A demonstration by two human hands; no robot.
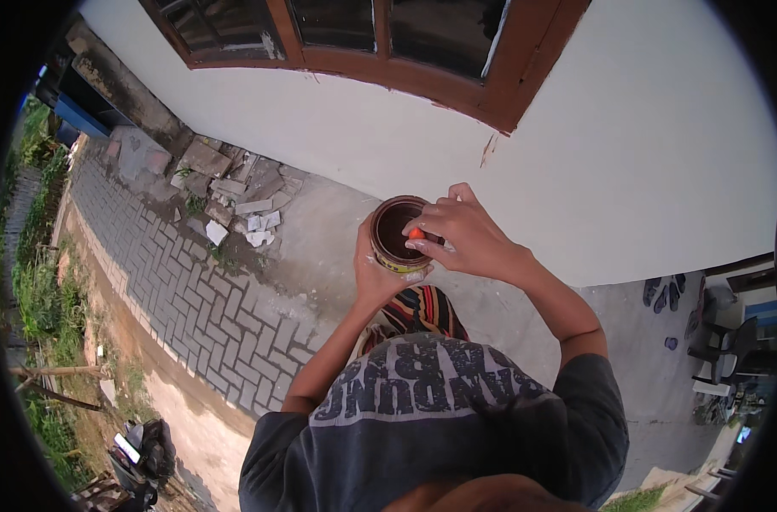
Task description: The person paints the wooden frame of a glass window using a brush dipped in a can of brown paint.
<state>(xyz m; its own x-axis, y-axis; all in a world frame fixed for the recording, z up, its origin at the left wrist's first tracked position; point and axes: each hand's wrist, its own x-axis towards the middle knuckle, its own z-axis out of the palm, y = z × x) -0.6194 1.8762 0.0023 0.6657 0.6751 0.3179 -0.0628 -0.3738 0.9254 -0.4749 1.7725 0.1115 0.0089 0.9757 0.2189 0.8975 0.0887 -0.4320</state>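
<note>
Fingers of right hand (469, 239) pinch a small orange-red object (416, 233) at the mouth of an open round tin (397, 235); grip narrow, thumb + forefinger closed on it, other fingers curled over the rim. What the object is, can't tell, too small. Left hand (378, 277) wraps the tin from below and behind, grip closed round its side wall, tin tilted so the open top faces the camera. Tin inside is dark brown, rim rusty-brown; low on its outer wall a yellow label band w/ small print shows betw. the fingers, mostly covered by the hand.

Tin is held up in the air at chest height, in front of a white wall (627, 154), not resting on anything.

Below the hands: dark grey t-shirt (431, 410) w/ big pale block lettering across the chest, and striped cloth (422, 311) in red, yellow and dark bands under it.

Further out: brown wooden window frame (388, 60) w/ dark glass at top, some paint smears on wall just beside its lower edge. Left of the hands a grey concrete strip, then a heap of broken tiles and rubble (226, 188) against the wall base, then grey paving bricks (192, 299) in herringbone. Grass and plants (38, 282) along far left. Right edge: pair of dark sandals (666, 290) on concrete floor, dark chair (730, 341) near them w/ clutter beyond.
</note>
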